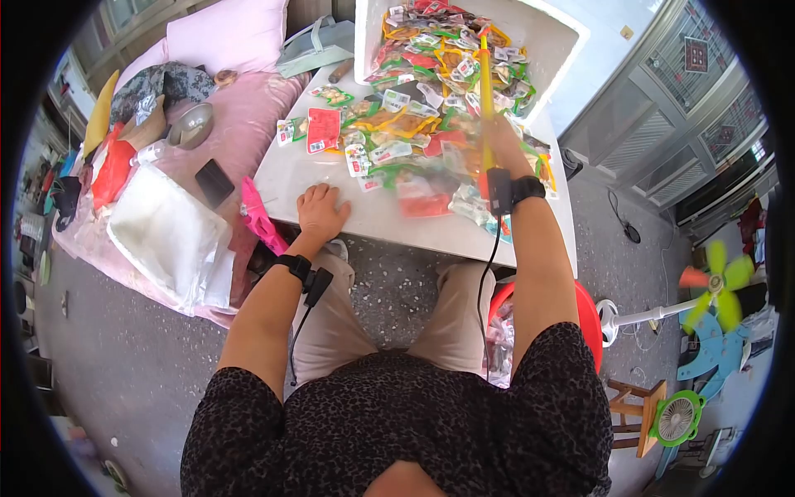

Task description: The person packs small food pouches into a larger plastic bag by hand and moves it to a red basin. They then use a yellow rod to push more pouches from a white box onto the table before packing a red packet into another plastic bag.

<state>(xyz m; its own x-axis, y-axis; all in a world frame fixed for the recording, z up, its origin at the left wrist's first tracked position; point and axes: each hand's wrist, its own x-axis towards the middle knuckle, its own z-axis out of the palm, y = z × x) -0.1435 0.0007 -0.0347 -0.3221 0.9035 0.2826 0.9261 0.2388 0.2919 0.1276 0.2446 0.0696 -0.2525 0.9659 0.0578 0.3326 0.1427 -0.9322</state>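
My left hand (323, 214) lies flat on the near left part of the white table (286, 178), fingers spread, holding nothing. Over the right side of the table, my right hand (507, 147) is closed around a long yellow stick (487, 91) with an orange tip, which points away from me toward the foam box (563, 37). Many small colourful packets (447, 62) fill that box, and more packets (397, 124) are scattered on the table in front of it. A reddish packet (424, 199) near the table's front edge looks blurred.
On the left, a pink bed (273, 99) holds a metal bowl (190, 124), a dark phone (214, 183) and a white foam lid (161, 219). A red tub (588, 319) stands below the table at my right, near a fan (717, 282) and a wooden stool (638, 414).
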